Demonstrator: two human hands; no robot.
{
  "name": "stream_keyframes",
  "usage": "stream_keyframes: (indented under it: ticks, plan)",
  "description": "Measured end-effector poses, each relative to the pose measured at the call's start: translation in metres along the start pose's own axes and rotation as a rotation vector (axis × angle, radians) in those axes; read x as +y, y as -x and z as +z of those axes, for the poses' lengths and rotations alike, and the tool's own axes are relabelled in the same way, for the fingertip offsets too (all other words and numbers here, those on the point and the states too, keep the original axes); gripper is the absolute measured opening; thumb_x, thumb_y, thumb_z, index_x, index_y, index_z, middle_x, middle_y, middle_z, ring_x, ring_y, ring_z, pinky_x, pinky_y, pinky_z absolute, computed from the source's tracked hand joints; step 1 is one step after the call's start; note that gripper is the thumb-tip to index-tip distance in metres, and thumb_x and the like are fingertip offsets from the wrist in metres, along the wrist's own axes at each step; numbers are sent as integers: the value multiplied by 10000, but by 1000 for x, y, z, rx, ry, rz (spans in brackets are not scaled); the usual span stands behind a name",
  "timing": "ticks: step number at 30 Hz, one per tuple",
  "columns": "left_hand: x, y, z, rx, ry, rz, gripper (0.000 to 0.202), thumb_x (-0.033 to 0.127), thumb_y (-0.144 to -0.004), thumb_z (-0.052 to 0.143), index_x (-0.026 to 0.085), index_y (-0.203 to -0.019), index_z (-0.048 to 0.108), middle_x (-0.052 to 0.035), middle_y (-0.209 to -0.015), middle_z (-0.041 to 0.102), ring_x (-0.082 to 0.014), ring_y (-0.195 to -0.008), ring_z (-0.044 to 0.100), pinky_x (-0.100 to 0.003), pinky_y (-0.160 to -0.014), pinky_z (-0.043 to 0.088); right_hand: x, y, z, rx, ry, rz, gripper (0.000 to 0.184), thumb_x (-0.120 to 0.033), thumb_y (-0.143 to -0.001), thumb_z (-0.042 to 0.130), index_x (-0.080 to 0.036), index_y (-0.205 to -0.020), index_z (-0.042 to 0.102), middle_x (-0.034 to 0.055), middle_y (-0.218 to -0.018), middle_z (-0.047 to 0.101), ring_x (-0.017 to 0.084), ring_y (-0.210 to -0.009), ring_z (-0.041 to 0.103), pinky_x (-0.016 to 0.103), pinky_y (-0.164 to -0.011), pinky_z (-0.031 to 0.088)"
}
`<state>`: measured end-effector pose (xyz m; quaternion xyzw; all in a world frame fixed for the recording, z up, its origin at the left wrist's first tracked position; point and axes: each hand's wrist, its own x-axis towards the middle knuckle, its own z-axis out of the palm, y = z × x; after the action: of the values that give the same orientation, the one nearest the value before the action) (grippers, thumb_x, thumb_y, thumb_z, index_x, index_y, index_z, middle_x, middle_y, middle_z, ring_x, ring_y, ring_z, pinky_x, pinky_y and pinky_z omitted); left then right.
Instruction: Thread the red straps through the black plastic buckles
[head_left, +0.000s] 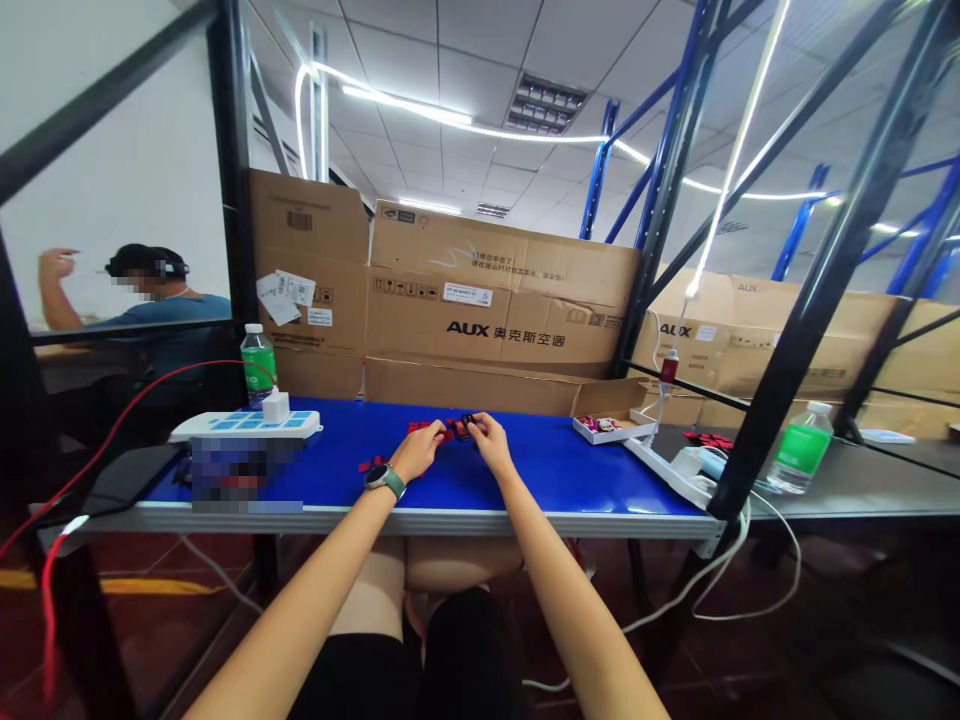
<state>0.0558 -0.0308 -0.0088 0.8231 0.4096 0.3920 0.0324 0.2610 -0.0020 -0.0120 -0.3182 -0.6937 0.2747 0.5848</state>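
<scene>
Both my hands are close together over the blue tabletop (570, 478). My right hand (489, 440) pinches a small black looped thing (469, 421), too small to name. Beside it my left hand (420, 450), with a watch (384, 480) on the wrist, has its fingertips pressed together near a bit of red; what they hold is hidden. Several small red pieces (417, 428) lie just behind my left hand. Another red piece (370, 464) rests to the left of the watch.
An open white box (600, 437) with small red-and-white items stands right. Power strips (247, 425) with cables and a green-labelled bottle (259, 365) sit left. Cardboard panels (495, 310) wall the back; a dark post (787, 270) rises at right. A person (172, 300) sits beyond the left frame.
</scene>
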Motion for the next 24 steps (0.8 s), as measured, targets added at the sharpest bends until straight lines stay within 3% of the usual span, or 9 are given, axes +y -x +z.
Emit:
stream_keyframes:
  ticks: [4, 8, 13, 19, 24]
  plan:
    - [1, -1, -2, -12, 17, 9, 179, 219, -991, 385, 227, -1004, 563, -52, -893, 692, -197, -820, 653, -267, -712, 395, 1, 2, 3, -79, 6, 43, 261, -482, -912, 535, -245, -1021, 543, 44, -893, 767, 215, -903, 741, 369, -887, 562]
    - [3, -1, -2, -23, 55, -16, 180, 231, -991, 390, 223, -978, 569, -29, -799, 675, -181, -743, 643, -255, -672, 388, -2, 3, 4, -55, 78, 35, 238, -456, -889, 571, -235, -975, 573, 38, -856, 761, 214, -860, 743, 345, -842, 569]
    - [0, -1, 0, -10, 125, -46, 171, 273, -990, 420, 221, -978, 582, -5, -724, 656, -163, -683, 631, -242, -649, 386, -11, 6, 3, 12, 332, -88, 146, -349, -828, 633, -214, -853, 683, 36, -822, 755, 197, -753, 718, 293, -752, 557]
    - [-8, -2, 3, 27, 96, -65, 196, 303, -980, 441, 220, -918, 607, -3, -696, 643, -163, -648, 604, -244, -629, 361, -18, 11, 8, -139, 464, -226, 134, -271, -847, 637, -222, -890, 755, 30, -834, 767, 189, -737, 708, 274, -738, 533]
    - [-10, -2, 3, 134, 59, -65, 215, 313, -972, 447, 210, -894, 619, -26, -737, 658, -174, -671, 599, -258, -641, 352, -15, 9, 9, -26, 459, -219, 157, -294, -881, 644, -216, -949, 763, 38, -855, 773, 187, -714, 715, 262, -706, 535]
